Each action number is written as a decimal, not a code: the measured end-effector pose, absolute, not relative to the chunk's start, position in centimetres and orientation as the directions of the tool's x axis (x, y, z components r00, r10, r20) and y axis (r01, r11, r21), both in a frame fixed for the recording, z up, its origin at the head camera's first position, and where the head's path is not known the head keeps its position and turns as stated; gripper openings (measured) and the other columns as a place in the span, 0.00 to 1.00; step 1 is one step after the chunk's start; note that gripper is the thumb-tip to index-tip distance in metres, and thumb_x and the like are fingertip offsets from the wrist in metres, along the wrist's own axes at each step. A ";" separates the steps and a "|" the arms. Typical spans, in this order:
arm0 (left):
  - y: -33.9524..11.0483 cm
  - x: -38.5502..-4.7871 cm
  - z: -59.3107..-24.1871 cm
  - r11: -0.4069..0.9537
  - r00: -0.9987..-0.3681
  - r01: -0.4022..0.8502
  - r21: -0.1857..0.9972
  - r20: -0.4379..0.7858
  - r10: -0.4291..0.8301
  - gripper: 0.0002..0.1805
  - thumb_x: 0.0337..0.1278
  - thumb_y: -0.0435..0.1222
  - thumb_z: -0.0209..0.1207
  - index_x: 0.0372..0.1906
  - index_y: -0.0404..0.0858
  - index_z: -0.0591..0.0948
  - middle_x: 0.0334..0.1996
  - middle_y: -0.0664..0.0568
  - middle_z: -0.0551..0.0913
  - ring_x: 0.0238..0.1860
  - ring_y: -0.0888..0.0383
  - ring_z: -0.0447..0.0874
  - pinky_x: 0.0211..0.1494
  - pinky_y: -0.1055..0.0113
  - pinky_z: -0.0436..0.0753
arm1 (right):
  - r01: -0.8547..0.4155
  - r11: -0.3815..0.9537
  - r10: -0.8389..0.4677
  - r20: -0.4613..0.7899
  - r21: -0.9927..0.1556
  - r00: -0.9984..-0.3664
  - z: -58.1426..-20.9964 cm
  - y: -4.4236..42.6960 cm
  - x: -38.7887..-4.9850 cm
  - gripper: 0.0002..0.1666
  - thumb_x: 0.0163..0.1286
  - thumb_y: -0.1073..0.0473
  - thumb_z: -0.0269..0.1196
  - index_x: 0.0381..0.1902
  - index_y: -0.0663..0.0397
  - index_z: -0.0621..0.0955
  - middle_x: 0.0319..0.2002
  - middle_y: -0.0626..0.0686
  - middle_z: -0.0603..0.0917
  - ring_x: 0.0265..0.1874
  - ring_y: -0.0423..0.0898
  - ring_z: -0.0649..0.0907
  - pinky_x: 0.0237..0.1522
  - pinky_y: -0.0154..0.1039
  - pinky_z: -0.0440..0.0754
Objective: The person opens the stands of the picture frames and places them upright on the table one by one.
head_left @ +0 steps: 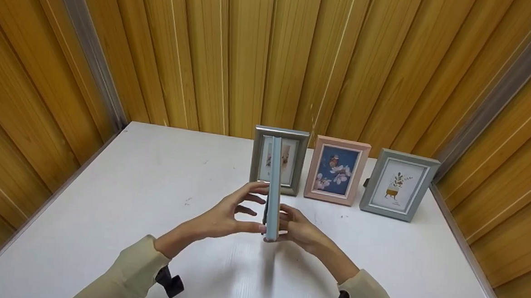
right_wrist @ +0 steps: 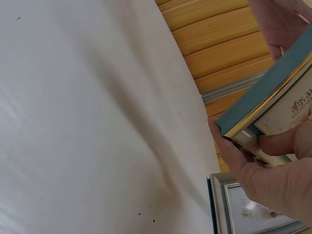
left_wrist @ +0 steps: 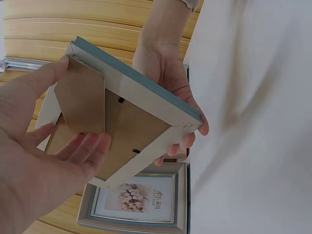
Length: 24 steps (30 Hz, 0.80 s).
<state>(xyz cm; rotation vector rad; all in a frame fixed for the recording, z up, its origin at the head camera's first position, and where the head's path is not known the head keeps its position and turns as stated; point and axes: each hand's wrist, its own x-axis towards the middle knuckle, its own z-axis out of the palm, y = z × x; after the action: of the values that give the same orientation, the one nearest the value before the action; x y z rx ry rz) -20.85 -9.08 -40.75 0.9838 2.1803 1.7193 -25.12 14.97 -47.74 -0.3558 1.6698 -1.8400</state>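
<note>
Both hands hold a picture frame (head_left: 274, 190) edge-on above the table, its blue-grey side towards the head camera. The left wrist view shows its brown backing and stand flap (left_wrist: 84, 97). My left hand (head_left: 223, 215) spans the back, thumb near one corner of the flap and bent fingers across its far side. Some fingertips are hidden there. My right hand (head_left: 302, 230) grips a lower corner from the other side. In the right wrist view, that hand's thumb (right_wrist: 280, 142) presses the gold-trimmed front, with fingers beneath the edge.
Behind the held frame stands a grey-silver picture frame (head_left: 298, 169). To its right are a pink frame (head_left: 310, 183) with a blossom picture and a grey-green frame (head_left: 420, 193) with a plant drawing. Wood-look panels (head_left: 197, 63) enclose the white table (head_left: 155, 175).
</note>
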 end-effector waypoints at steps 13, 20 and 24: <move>-10.2 -21.5 -40.6 0.216 -0.759 0.420 0.881 0.212 0.616 0.31 0.59 0.28 0.60 0.70 0.37 0.75 0.68 0.44 0.78 0.68 0.45 0.75 0.68 0.46 0.76 | 0.288 -0.030 -0.650 -0.200 -0.957 -0.733 -48.4 16.0 -25.4 0.26 0.74 0.72 0.48 0.69 0.64 0.65 0.49 0.52 0.84 0.47 0.48 0.89 0.57 0.55 0.86; -10.6 -21.7 -40.7 0.196 -0.740 0.437 0.878 0.228 0.633 0.30 0.59 0.27 0.57 0.69 0.34 0.75 0.67 0.42 0.78 0.67 0.43 0.75 0.66 0.50 0.76 | 0.280 -0.023 -0.661 -0.196 -0.960 -0.725 -48.6 16.1 -25.6 0.30 0.73 0.74 0.43 0.72 0.64 0.63 0.51 0.53 0.83 0.49 0.50 0.88 0.59 0.57 0.84; -10.6 -21.7 -40.7 0.222 -0.756 0.444 0.868 0.230 0.612 0.31 0.58 0.26 0.56 0.69 0.36 0.75 0.67 0.43 0.77 0.67 0.44 0.74 0.67 0.49 0.75 | 0.280 -0.034 -0.611 -0.202 -0.959 -0.765 -48.7 16.1 -25.7 0.39 0.68 0.78 0.39 0.77 0.64 0.57 0.51 0.50 0.84 0.49 0.49 0.89 0.59 0.55 0.84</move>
<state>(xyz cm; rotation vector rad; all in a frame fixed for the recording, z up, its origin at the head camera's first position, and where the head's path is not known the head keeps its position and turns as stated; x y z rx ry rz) -21.65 -10.63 -40.69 1.0156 2.3249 1.5646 -25.68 16.09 -48.68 -0.3521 1.6321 -1.8608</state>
